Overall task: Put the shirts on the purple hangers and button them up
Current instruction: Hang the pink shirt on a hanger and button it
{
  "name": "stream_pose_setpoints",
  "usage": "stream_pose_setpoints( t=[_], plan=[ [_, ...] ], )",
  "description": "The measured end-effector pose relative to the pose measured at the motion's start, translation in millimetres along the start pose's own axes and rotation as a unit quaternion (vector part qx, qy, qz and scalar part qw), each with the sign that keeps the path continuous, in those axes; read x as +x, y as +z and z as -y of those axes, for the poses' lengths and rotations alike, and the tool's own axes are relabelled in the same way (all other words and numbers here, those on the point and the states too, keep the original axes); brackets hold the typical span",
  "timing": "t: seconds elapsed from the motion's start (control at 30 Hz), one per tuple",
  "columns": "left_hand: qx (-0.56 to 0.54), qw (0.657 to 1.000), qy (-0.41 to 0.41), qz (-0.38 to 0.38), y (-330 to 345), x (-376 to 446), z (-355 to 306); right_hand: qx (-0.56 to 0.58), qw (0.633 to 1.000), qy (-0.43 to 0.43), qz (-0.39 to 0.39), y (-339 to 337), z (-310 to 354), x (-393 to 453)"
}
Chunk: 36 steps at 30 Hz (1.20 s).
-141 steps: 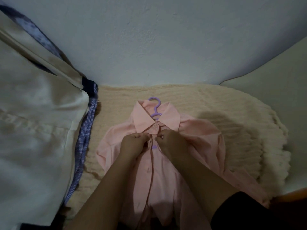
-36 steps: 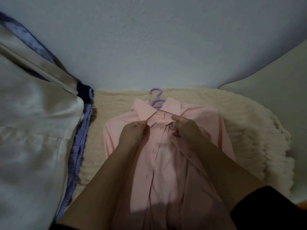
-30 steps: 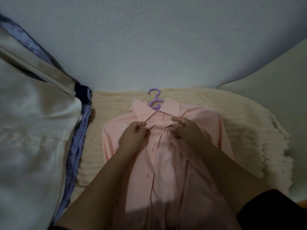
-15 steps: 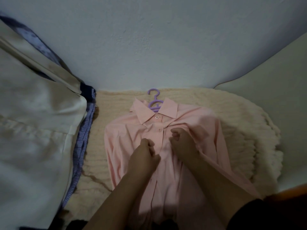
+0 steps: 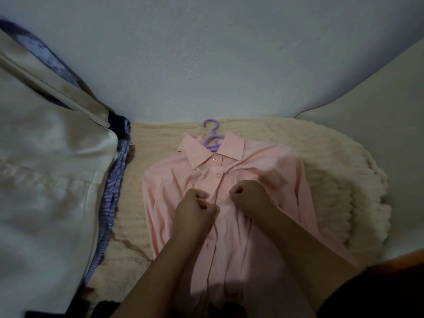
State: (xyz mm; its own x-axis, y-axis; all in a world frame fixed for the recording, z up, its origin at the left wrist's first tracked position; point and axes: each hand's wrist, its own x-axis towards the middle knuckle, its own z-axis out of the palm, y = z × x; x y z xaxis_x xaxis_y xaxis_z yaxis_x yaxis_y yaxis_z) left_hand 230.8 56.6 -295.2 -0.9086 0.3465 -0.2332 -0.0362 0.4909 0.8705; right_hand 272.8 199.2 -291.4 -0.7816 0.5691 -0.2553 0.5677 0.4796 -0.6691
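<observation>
A pink shirt lies flat, collar away from me, on a cream knitted blanket. A purple hanger sits inside it, its hook sticking out past the collar. The top two buttons below the collar look fastened. My left hand and my right hand rest on the chest, fingers curled, each pinching the front placket on its side just under the second button. What lies between the fingertips is hidden.
A cream-white garment is heaped at the left over a blue striped cloth. A pale wall rises behind the blanket. A light surface lies to the right.
Both hands have moved from the collar down the front to below the second button, which now looks fastened. The shirt has been smoothed out flat.
</observation>
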Motion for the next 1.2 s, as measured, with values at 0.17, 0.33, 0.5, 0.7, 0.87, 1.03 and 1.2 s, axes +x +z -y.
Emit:
stream_pose_setpoints(
  t=[0.17, 0.33, 0.5, 0.7, 0.87, 1.03, 1.2],
  plan=[
    [-0.16, 0.985, -0.07, 0.007, -7, -4, -6, 0.169, 0.98, 0.06, 0.091, 0, 8, -32],
    [-0.198, 0.976, -0.088, 0.007, 0, -13, 4, 0.272, 0.956, 0.082, 0.077, 9, 4, -43],
    [-0.214, 0.974, -0.073, 0.025, 3, -15, 8, 0.352, 0.93, 0.09, 0.053, 14, 1, -44],
    [-0.289, 0.953, -0.081, 0.046, 2, -17, 10, 0.366, 0.927, 0.072, 0.047, 21, -6, -44],
    [-0.32, 0.939, -0.106, 0.067, 3, -10, 18, 0.339, 0.939, 0.039, 0.038, 26, -11, -46],
    [-0.295, 0.946, -0.095, 0.096, 3, -9, 22, 0.317, 0.948, 0.019, 0.021, 29, -12, -48],
    [-0.244, 0.964, -0.059, 0.085, 5, -10, 23, 0.243, 0.968, -0.055, 0.0, 28, -16, -55]
  ],
)
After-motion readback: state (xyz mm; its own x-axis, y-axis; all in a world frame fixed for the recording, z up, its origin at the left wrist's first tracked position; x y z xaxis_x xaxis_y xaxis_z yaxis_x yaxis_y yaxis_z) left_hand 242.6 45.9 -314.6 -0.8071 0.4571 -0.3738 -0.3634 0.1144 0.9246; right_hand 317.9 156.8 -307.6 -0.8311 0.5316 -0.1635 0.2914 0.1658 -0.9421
